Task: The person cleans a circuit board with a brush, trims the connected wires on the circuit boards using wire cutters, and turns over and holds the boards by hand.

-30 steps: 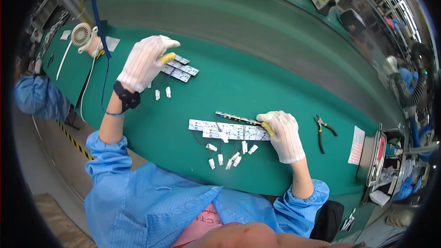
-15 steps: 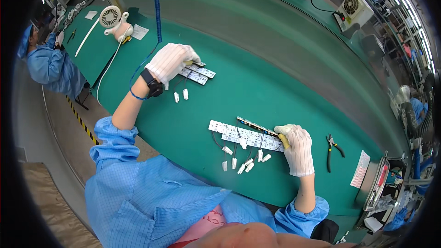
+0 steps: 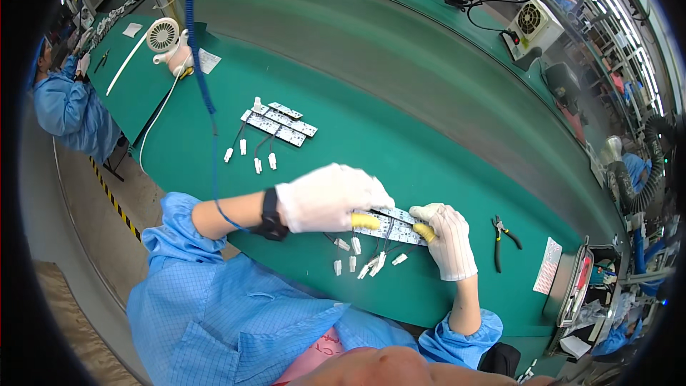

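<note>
Both my hands wear white gloves with yellow covers on the thumbs. My right hand (image 3: 446,239) pinches the right end of a narrow circuit board strip (image 3: 397,215). At the strip's left end is my left hand (image 3: 332,200), its thumb on the near side and fingers on the far side, closed about it. Beneath lie more white circuit boards (image 3: 393,231), partly covered by the hands. Dark wires run from them to several white connectors (image 3: 371,264) on the near side. A second group of circuit boards (image 3: 279,125) lies farther left, also with wired connectors, untouched.
Cutting pliers (image 3: 500,243) lie right of my right hand, near a printed sheet (image 3: 547,266) and a metal tray (image 3: 572,282). A white fan (image 3: 164,36) stands at the far left. A blue coiled cord (image 3: 191,36) hangs down toward my left wrist. A co-worker (image 3: 71,107) is at the left.
My left hand has left the far-left boards and come right and nearer, to the strip at my right hand. That strip was tipped on edge; now it lies flatter over the boards.
</note>
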{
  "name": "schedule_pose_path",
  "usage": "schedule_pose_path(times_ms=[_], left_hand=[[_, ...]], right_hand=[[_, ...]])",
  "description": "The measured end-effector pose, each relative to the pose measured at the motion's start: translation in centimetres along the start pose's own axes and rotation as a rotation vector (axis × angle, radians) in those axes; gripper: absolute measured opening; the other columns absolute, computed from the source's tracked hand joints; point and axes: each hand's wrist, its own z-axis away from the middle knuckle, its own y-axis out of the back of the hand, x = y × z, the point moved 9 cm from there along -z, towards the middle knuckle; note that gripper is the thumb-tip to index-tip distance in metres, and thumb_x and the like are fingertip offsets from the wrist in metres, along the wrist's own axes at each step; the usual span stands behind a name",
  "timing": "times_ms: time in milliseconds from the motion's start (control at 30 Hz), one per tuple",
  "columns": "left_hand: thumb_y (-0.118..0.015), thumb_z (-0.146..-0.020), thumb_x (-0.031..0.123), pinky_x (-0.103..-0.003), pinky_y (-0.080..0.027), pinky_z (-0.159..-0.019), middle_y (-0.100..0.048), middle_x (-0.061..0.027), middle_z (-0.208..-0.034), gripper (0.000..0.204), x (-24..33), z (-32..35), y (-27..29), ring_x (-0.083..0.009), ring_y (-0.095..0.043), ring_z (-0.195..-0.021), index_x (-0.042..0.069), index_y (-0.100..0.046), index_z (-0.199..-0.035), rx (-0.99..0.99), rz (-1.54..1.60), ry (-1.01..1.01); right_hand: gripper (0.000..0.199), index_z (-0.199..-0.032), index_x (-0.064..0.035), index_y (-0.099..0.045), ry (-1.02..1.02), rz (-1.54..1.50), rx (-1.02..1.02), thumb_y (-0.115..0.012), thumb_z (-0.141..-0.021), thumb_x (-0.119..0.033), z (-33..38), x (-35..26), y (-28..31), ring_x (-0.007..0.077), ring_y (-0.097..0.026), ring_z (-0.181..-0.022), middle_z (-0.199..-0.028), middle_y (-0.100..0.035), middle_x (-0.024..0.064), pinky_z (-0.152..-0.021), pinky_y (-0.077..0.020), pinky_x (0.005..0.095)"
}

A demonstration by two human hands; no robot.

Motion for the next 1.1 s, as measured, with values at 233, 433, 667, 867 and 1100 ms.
schedule_pose_path(times_ms=[233,433,667,867,1100], left_hand=[[-0.049,-0.095,0.048,-0.040,-0.041,-0.102,-0.049,-0.0169,-0.136,0.064,-4.7,0.4,2.1,-0.0267,-0.051,-0.123,0.002,-0.039,-0.140,0.527,0.782,0.108],[-0.056,-0.074,0.072,-0.044,-0.045,-0.097,-0.059,-0.0222,-0.119,0.111,-1.9,-0.2,-3.9,-0.0313,-0.060,-0.109,0.000,-0.014,-0.148,-0.105,1.692,0.254],[-0.043,-0.100,0.031,-0.039,-0.052,-0.087,-0.064,-0.0213,-0.108,0.048,-3.9,0.3,-1.8,-0.0279,-0.065,-0.099,-0.007,-0.045,-0.129,0.099,1.197,0.305],[-0.050,-0.098,0.022,-0.040,-0.053,-0.086,-0.064,-0.0235,-0.105,0.047,-4.6,0.2,-1.3,-0.0296,-0.067,-0.096,-0.010,-0.040,-0.131,0.198,1.662,0.115],[-0.061,-0.093,0.028,-0.029,-0.051,-0.084,-0.071,-0.0110,-0.095,0.049,-5.1,0.6,0.9,-0.0147,-0.066,-0.094,-0.003,-0.047,-0.128,0.252,0.745,0.326]], right_hand=[[0.022,-0.099,-0.0019,-0.065,-0.256,-0.237,0.406,-0.058,-0.079,0.005,1.7,2.7,5.8,0.0257,-0.066,-0.077,-0.089,-0.068,0.0134,-0.070,-0.0511,0.0328],[0.036,-0.106,-0.0104,-0.065,0.053,-0.037,0.407,-0.070,-0.071,-0.004,0.9,-2.4,5.5,0.0267,-0.061,-0.084,-0.097,-0.064,0.0056,-0.074,-0.0487,0.0373],[0.053,-0.117,-0.0097,-0.060,-0.046,0.043,0.397,-0.075,-0.072,-0.033,0.2,-2.1,5.2,0.0321,-0.056,-0.098,-0.104,-0.060,0.0084,-0.088,-0.0425,0.0428],[0.044,-0.126,-0.0013,-0.052,-0.519,-1.073,0.278,-0.062,-0.093,-0.029,2.0,3.9,1.9,0.0145,-0.063,-0.076,-0.093,-0.064,0.0117,-0.068,-0.0510,0.0268],[0.025,-0.118,0.0000,-0.056,-0.535,-1.256,0.422,-0.053,-0.096,-0.013,3.0,5.2,2.1,0.0088,-0.056,-0.057,-0.079,-0.063,0.0080,-0.055,-0.0462,0.0209]])
